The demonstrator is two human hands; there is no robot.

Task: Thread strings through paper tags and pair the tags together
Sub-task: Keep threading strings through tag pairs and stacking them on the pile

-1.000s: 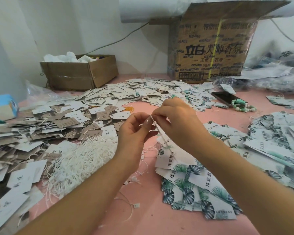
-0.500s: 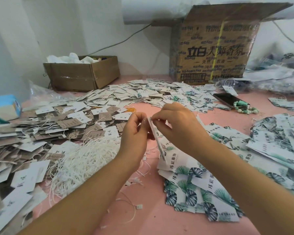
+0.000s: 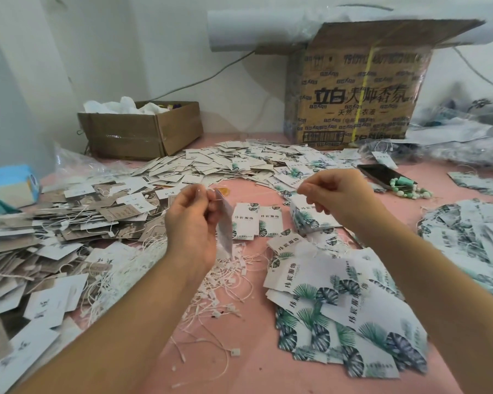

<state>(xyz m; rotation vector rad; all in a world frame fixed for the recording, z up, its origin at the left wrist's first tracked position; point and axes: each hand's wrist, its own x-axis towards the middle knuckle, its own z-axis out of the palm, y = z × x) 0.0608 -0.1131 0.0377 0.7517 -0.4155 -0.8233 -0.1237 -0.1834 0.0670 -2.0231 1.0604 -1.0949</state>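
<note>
My left hand (image 3: 192,223) pinches the top of a white paper tag (image 3: 225,228) that hangs edge-on above the pink table (image 3: 256,365). My right hand (image 3: 336,194) is held apart to the right with fingertips pinched on a thin white string, barely visible, leading towards the tag. A heap of white strings (image 3: 120,277) lies under my left forearm, and loose strings (image 3: 228,282) lie between my arms. Leaf-print tags (image 3: 342,314) are spread beneath my right arm. A small stack of them (image 3: 310,220) sits below my right hand.
White and brown tags (image 3: 54,223) cover the left side, more tags (image 3: 225,166) lie at the back and a heap of them (image 3: 467,237) at the right. Also here are a small cardboard box (image 3: 143,135), a large box (image 3: 353,95), a phone (image 3: 379,176), beads (image 3: 407,190) and a blue box (image 3: 9,186).
My hands, close together at the tag before, have drawn apart: the right hand moved right with the string and the left hand kept the tag, which now hangs lower.
</note>
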